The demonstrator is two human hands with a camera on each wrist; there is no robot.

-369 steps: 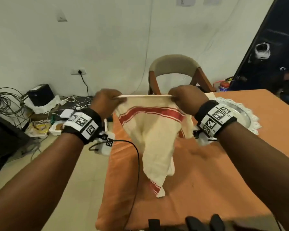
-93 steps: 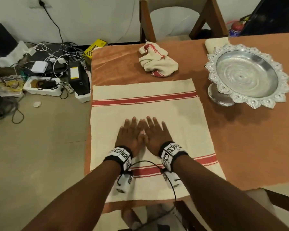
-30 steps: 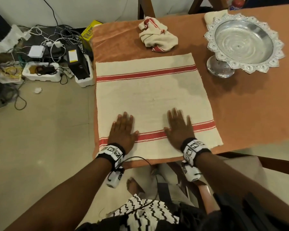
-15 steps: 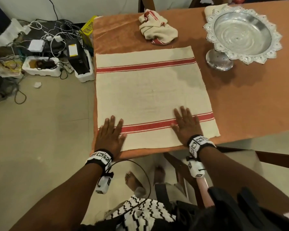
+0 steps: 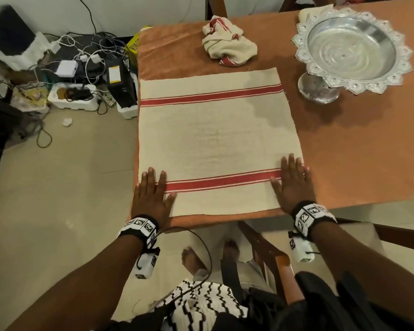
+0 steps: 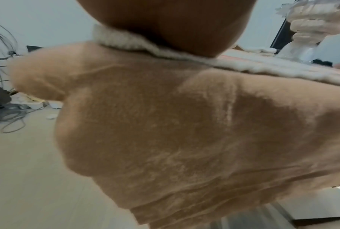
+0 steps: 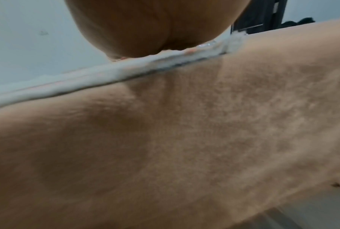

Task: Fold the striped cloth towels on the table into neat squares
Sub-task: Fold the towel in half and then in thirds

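A cream towel (image 5: 215,142) with two red stripes lies spread flat on the orange-covered table (image 5: 359,149). My left hand (image 5: 151,197) presses flat on its near left corner, fingers straight. My right hand (image 5: 294,185) presses flat on the near right corner, fingers straight. A second striped towel (image 5: 228,45) lies crumpled at the far side of the table. In both wrist views the heel of the left hand (image 6: 175,26) and of the right hand (image 7: 155,24) sits on the towel's near edge (image 6: 243,66) (image 7: 86,80) above the hanging orange table cover (image 6: 184,131) (image 7: 165,147).
An ornate silver footed bowl (image 5: 351,48) stands at the far right, with a folded cream cloth (image 5: 313,11) behind it. Boxes, chargers and tangled cables (image 5: 81,75) clutter the floor left of the table. A wooden chair (image 5: 268,256) stands below the near edge.
Both hands have slid outward along the near red stripe from the towel's middle to its two near corners, smoothing it flat.
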